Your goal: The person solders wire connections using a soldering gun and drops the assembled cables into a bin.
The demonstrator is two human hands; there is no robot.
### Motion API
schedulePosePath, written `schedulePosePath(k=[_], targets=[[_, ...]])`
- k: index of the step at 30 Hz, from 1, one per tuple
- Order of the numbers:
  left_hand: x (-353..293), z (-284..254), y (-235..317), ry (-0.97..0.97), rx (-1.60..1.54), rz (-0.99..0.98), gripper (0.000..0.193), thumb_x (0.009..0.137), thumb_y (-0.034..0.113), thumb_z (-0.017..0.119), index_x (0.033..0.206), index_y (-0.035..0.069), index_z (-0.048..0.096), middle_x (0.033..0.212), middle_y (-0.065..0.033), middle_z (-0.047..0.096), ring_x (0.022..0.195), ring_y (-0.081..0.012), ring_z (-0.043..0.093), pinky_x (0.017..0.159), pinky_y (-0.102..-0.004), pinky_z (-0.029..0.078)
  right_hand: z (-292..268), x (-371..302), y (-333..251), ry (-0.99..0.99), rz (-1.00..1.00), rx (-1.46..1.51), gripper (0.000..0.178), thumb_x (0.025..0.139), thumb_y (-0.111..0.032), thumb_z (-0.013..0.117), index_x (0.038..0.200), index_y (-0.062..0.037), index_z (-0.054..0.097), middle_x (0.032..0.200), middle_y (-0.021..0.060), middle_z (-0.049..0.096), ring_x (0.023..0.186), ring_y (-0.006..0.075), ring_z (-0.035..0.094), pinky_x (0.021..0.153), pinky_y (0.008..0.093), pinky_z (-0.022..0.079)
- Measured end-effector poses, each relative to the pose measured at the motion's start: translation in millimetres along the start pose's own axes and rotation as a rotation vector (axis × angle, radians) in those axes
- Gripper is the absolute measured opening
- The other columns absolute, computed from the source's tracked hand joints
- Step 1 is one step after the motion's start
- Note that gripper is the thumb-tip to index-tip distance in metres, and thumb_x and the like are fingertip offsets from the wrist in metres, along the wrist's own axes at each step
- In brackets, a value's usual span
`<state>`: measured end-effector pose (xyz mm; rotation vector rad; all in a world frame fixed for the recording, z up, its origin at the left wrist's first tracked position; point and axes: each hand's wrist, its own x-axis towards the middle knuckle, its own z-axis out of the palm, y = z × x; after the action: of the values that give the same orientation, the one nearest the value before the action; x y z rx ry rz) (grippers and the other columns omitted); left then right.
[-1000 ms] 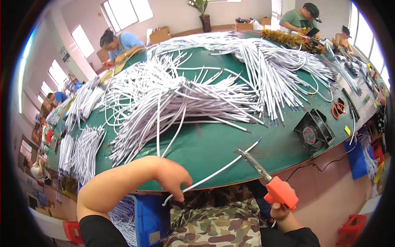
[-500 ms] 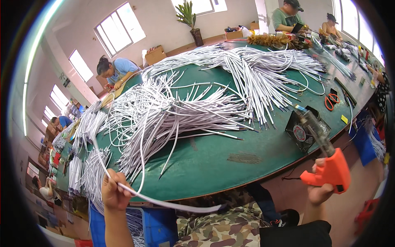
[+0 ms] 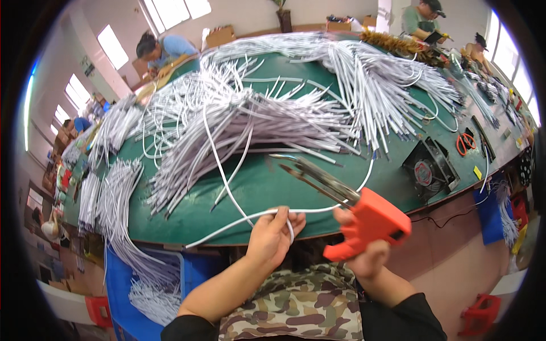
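**At the desk's near edge: white tube in your left hand, orange tool in your right**

At the near rim of the green desk (image 3: 267, 187), your left hand (image 3: 272, 236) is closed around a long white tube (image 3: 227, 182). The fingers curl over it just above the desk edge. From your grip the tube runs left and down past the rim, loops up across the green surface toward the big pile, and another stretch runs right from your fingers, under the tool, and curves up toward the fan.

Your right hand (image 3: 364, 256) is clenched on the orange grip of a pistol-shaped tool (image 3: 369, 219). Its long metal prongs (image 3: 313, 173) point up and left over the desk, spread slightly apart, with the tips over bare green surface. The prongs cross above the tube; contact cannot be judged from this view.

The hands are near each other, not touching.

Beyond them, a large heap of white tubes (image 3: 273, 113) covers the middle of the desk. More bundles hang over the left edge (image 3: 114, 199) into a blue bin (image 3: 122, 295). A small black fan (image 3: 429, 167) sits to the right, with orange-handled scissors (image 3: 466, 142) just behind it.

Other people work at the far side: one in blue (image 3: 165, 48) at the left, one in green (image 3: 418, 17) at the right.
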<state>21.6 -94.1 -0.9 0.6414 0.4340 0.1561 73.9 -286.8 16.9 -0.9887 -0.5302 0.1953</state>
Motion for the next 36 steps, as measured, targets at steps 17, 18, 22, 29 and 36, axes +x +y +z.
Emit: schedulePosePath(k=[17,18,22,29,36], targets=[[-68,-29,80,-0.142,1.102,0.013,0.034,0.090,0.004,0.062,0.123,-0.002,0.059,0.135,-0.0177,0.055,0.122,-0.0278,0.054,0.103,-0.0360,0.042,32,11,85,-0.223,0.230,0.086,0.081,0.090,-0.059,0.057,0.140,0.0022,0.038,0.126,0.0191,0.058,0.118,0.0304,0.057,0.100,0.0471,0.045],[-65,-28,87,-0.221,1.326,0.312,0.027,0.087,0.004,0.065,0.113,-0.002,0.064,0.131,-0.0161,0.057,0.117,-0.0261,0.057,0.097,-0.0347,0.045,32,10,85,-0.220,0.234,0.084,0.081,0.090,-0.059,0.057,0.140,0.0022,0.038,0.126,0.0191,0.058,0.118,0.0304,0.057,0.100,0.0471,0.045],[-39,-27,88,-0.121,1.663,0.857,0.026,0.077,0.005,0.072,0.101,0.001,0.064,0.107,-0.0164,0.065,0.099,-0.0309,0.063,0.089,-0.0388,0.048,35,11,84,-0.204,0.230,0.090,0.078,0.089,-0.058,0.061,0.136,0.0013,0.044,0.124,0.0169,0.061,0.112,0.0236,0.060,0.090,0.0369,0.049],[0,-34,70,-0.409,1.825,0.759,0.016,0.076,0.005,0.073,0.088,0.006,0.064,0.081,-0.0070,0.058,0.075,-0.0305,0.056,0.068,-0.0412,0.045,34,14,79,-0.185,0.232,0.014,0.084,0.088,-0.061,0.058,0.138,0.0042,0.040,0.124,0.0201,0.058,0.114,0.0280,0.059,0.097,0.0440,0.048],[7,-46,55,-0.243,1.879,0.917,0.016,0.073,0.001,0.066,0.087,0.004,0.063,0.083,-0.0086,0.055,0.078,-0.0300,0.054,0.067,-0.0399,0.046,37,14,66,-0.164,0.279,0.078,0.092,0.086,-0.070,0.052,0.137,0.0053,0.040,0.122,0.0165,0.059,0.117,0.0286,0.056,0.110,0.0510,0.035]])
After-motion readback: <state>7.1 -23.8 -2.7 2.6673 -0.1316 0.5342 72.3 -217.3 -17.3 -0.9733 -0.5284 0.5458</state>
